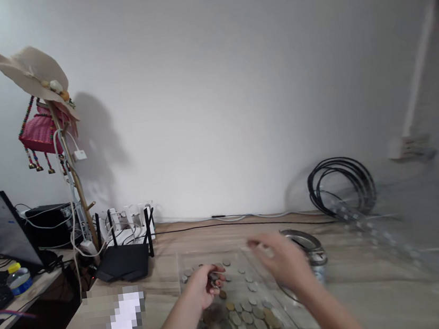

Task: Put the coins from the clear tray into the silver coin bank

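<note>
Coins rest in the cupped, curled fingers of my left hand (210, 285), held over a clear plastic tray (252, 267). Many loose coins (239, 325) lie in the tray, thickest toward its near end, mostly silver-grey with a few brassy ones. My right hand (283, 261) is up at the tray's right side, smeared by motion. Its fingers look bent, but whether they hold anything cannot be made out. Just behind and right of it stands a round metal tin (314, 254), its dark rim showing and its lower part partly hidden by my hand.
A black router (123, 263) with upright antennas sits at the left back of the wooden table (161, 278). A coil of black cable (339, 182) leans against the wall. Blurred clear plastic strips (389, 240) are at right. Further left are a monitor (3, 228) and a yellow-capped bottle (18, 279).
</note>
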`<state>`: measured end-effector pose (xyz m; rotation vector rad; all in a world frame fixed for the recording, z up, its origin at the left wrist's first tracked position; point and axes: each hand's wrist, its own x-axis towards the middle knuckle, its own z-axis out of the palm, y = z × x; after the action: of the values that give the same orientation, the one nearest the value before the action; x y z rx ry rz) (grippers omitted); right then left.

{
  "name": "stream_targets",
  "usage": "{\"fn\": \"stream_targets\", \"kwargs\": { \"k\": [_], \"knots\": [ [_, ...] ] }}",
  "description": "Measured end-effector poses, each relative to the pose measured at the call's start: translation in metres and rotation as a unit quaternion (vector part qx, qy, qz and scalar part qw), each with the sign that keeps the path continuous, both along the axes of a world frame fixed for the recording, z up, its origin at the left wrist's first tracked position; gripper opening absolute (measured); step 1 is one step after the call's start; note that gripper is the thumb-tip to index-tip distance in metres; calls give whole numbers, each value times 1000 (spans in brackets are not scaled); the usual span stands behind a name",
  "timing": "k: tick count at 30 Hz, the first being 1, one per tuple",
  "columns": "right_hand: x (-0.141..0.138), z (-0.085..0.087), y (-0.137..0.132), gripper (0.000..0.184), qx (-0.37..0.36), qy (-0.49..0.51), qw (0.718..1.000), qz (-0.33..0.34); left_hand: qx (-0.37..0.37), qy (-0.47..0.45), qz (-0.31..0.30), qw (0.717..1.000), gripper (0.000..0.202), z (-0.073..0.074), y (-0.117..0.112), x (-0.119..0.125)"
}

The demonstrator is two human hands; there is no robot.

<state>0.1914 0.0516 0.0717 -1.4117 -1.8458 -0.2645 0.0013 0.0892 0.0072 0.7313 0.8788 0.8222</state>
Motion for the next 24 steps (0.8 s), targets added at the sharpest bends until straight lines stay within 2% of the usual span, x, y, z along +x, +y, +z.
{"fn": "stream_targets", "kwargs": {
  "k": [2, 3, 5, 12, 14, 19, 21, 24],
  "knots": [
    [-32, -7, -8, 24, -86, -46, 984, 148, -17, -34, 7, 999, 12, -1, 1, 1],
    [-44, -11, -12, 22, -111, -66, 973, 194, -24, -48, 16, 998, 11, -1, 1, 2],
    [-61, -17, -16, 18, -140, -89, 958, 235, -30, -60, 30, 997, 11, -2, 2, 3],
    [-61, -29, -10, 18, -158, -76, 955, 238, -74, -47, 15, 996, 13, 5, -3, 6],
    [-61, -32, -6, 20, -154, -73, 962, 212, -85, -44, -12, 995, 17, 6, -5, 6],
    [-57, -40, 8, 26, -169, -35, 979, 111, -61, -61, -144, 986, 32, 0, -3, 3],
    [-55, -42, 13, 29, -182, -18, 978, 102, -49, -71, -160, 983, 36, -4, 0, 1],
    [-52, -40, 15, 29, -166, 8, 981, 101, -49, -72, -151, 985, 38, -7, 4, 0]
  ]
}}
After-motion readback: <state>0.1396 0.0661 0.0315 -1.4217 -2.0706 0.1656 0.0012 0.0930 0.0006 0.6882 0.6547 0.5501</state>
